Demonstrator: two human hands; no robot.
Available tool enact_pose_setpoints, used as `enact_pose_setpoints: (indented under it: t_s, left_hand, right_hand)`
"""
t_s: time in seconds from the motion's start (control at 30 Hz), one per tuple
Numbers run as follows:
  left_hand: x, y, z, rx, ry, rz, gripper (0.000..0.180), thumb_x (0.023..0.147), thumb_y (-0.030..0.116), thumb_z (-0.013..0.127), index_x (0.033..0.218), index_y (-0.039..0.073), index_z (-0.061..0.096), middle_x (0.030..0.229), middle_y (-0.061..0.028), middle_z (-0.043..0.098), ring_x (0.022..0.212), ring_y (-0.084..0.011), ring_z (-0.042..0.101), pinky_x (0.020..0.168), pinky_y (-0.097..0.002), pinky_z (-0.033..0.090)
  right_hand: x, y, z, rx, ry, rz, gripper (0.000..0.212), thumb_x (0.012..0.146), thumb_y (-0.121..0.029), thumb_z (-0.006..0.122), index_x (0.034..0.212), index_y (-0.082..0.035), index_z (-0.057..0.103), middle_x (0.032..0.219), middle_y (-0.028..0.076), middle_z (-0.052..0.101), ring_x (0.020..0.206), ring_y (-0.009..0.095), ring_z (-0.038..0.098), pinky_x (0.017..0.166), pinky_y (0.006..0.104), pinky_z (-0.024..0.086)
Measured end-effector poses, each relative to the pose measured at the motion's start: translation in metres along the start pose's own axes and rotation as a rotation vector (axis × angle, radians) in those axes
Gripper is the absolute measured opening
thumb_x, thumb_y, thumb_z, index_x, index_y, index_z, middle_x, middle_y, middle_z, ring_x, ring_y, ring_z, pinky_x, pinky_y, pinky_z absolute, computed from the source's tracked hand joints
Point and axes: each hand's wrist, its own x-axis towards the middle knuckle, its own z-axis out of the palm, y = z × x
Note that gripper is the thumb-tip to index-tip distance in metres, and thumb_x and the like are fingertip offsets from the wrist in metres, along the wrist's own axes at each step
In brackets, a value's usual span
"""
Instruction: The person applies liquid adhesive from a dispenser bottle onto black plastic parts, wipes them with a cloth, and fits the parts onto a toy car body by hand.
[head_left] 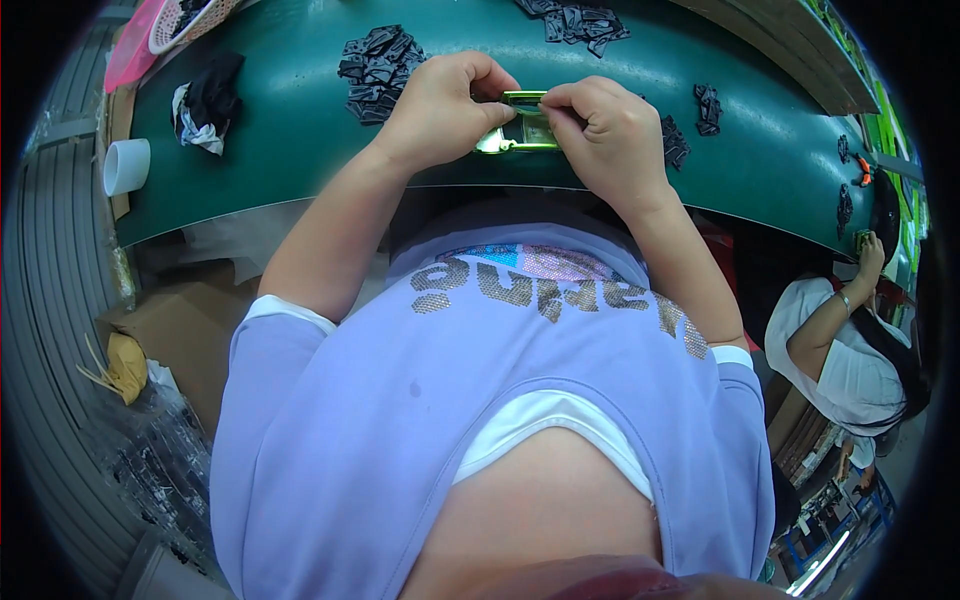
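Both of my hands meet over the front of the green table (pixel 290 150), around a shiny lime-green rectangular metal-looking case or frame (pixel 509 146). My left hand (pixel 435 112) pinches its left side between thumb and fingers. On its upper right, the thumb and forefinger of my right hand (pixel 608 135) are closed. A thin strip crosses between the fingertips; I cannot make out whether it is a separate part. Close by my left hand lies a heap of small black plastic parts (pixel 378 70), and a smaller pile (pixel 675 143) sits just right of my right hand.
More black parts (pixel 583 26) lie at the far side, with another small pile (pixel 708 108) to the right. A dark cloth (pixel 212 97), a white cup-like roll (pixel 127 166) and a basket (pixel 180 30) occupy the left. A co-worker (pixel 845 345) sits at the right end.
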Motion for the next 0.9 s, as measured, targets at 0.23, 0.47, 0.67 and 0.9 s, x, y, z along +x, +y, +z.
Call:
enact_pose_setpoints:
  t_s: [0.23,0.47,0.67,0.9]
  left_hand:
    - [-0.0001,-0.0003,0.0002,0.007,0.008,-0.012,0.020,0.076,0.002,0.069,0.095,-0.001,0.065,0.082,-0.0072,0.065,0.073,-0.0115,0.060,0.065,-0.0247,0.050]
    - [0.0000,0.0013,-0.0010,-0.020,-0.004,-0.034,0.020,0.076,0.002,0.070,0.095,-0.001,0.064,0.082,-0.0072,0.065,0.074,-0.0115,0.061,0.065,-0.0245,0.050]
    - [0.0014,-0.0002,-0.0005,-0.035,0.006,-0.031,0.019,0.075,0.003,0.070,0.093,-0.002,0.065,0.082,-0.0085,0.066,0.073,-0.0133,0.062,0.066,-0.0255,0.051]
    - [0.0021,-0.0037,0.0000,-0.070,0.015,-0.042,0.017,0.074,0.003,0.070,0.090,-0.001,0.066,0.081,-0.0095,0.066,0.072,-0.0145,0.063,0.066,-0.0263,0.052]
  right_hand:
    - [0.0012,-0.0010,-0.0002,0.004,0.001,0.011,0.004,0.074,-0.011,0.065,0.076,-0.008,0.067,0.071,0.007,0.061,0.065,0.026,0.061,0.058,0.0360,0.050]
    - [0.0011,0.0010,-0.0028,0.016,-0.034,0.014,0.004,0.074,-0.011,0.065,0.075,-0.008,0.067,0.071,0.008,0.062,0.065,0.026,0.062,0.059,0.0357,0.050]
    - [0.0020,0.0013,-0.0021,0.033,-0.027,0.020,0.005,0.075,-0.011,0.065,0.076,-0.007,0.068,0.071,0.008,0.062,0.065,0.027,0.062,0.059,0.0357,0.050]
    - [0.0035,0.0005,-0.0035,0.009,-0.076,0.032,0.005,0.075,-0.011,0.065,0.077,-0.008,0.068,0.071,0.009,0.062,0.065,0.027,0.061,0.060,0.0358,0.050]
